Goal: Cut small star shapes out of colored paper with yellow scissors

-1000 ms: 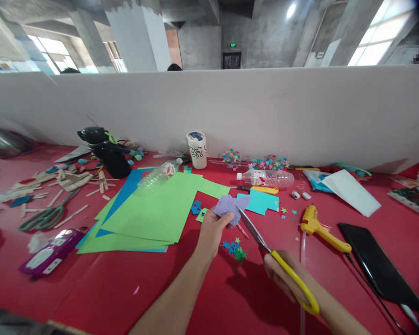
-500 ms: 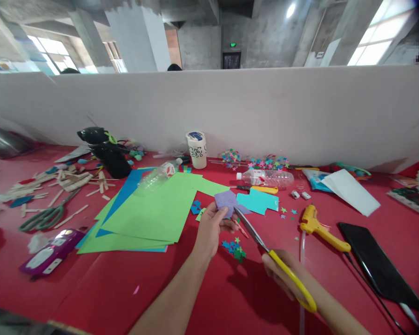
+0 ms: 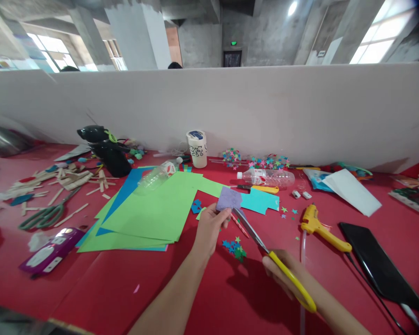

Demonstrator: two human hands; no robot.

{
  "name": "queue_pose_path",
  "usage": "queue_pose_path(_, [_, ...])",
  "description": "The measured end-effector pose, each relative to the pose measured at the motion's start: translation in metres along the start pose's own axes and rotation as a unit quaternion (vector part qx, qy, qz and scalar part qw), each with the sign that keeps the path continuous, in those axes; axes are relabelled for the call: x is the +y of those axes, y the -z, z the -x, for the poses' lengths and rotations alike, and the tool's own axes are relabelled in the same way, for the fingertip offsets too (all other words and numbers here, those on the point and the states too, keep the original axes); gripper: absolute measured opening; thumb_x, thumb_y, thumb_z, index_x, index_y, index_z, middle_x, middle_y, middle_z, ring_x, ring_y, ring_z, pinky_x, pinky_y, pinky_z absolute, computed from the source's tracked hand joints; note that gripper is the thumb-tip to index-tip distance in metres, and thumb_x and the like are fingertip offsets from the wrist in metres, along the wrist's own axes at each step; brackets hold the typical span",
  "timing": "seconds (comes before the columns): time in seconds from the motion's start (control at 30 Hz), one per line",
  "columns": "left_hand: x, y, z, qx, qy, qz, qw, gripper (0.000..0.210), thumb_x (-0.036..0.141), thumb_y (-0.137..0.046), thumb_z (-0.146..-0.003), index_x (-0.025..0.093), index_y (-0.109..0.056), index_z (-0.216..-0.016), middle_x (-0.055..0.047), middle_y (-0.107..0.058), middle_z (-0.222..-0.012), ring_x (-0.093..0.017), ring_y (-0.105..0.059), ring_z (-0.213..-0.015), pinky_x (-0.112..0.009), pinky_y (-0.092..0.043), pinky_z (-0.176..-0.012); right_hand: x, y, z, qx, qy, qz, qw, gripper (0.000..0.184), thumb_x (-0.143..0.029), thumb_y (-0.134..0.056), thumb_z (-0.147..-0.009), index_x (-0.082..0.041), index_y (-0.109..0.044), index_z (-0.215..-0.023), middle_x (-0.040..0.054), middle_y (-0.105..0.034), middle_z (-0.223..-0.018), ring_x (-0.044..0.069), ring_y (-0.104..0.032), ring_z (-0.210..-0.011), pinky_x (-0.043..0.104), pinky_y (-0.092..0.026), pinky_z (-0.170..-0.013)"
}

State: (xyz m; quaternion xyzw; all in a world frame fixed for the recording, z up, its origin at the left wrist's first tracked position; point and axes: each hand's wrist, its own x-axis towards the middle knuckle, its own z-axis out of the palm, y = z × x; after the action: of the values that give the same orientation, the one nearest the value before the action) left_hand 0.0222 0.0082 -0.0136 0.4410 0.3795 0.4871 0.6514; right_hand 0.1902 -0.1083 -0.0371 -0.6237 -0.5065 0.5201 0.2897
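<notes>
Between thumb and fingers, my left hand (image 3: pixel 211 225) pinches a small piece of purple paper (image 3: pixel 229 197). Yellow-handled scissors (image 3: pixel 282 267) are in my right hand (image 3: pixel 281 270), their blades pointing up and left to the lower edge of the purple paper. Whether the blade tips touch the paper I cannot tell. Behind the paper lies a cut turquoise sheet (image 3: pixel 260 201). Under my hands are a pink-red pen-like stick (image 3: pixel 240 225) and several blue and green paper stars (image 3: pixel 235 248). Little blue paper shapes (image 3: pixel 196 206) lie left of my fingers.
Green sheets (image 3: pixel 150 214) spread to the left, with a plastic bottle (image 3: pixel 160 174) on them. A yellow glue gun (image 3: pixel 323 230) and a black tablet-like slab (image 3: pixel 377 260) lie to the right. Behind stand a paper cup (image 3: pixel 197 149) and a white partition (image 3: pixel 209 102).
The purple paper has turned in my left hand and now shows a squarer face, with my thumb at its lower edge. The scissors have barely moved.
</notes>
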Motion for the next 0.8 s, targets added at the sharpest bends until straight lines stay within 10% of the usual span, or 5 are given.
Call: queue_pose_path(0.8, [0.006,0.008,-0.006,-0.063,0.043,-0.088,0.993,0.016,0.027,-0.06,-0.067,0.013,-0.053,-0.061,0.003,-0.05,-0.051,-0.004,-0.038,-0.039,-0.019,-0.026,-0.043,-0.017,0.026,0.004,-0.048,-0.015,0.104,0.993,0.044,-0.057,-0.046,-0.078,-0.018,-0.041,-0.059,-0.01,-0.029,-0.038,0.004,-0.028,-0.031,0.016,-0.02,-0.033])
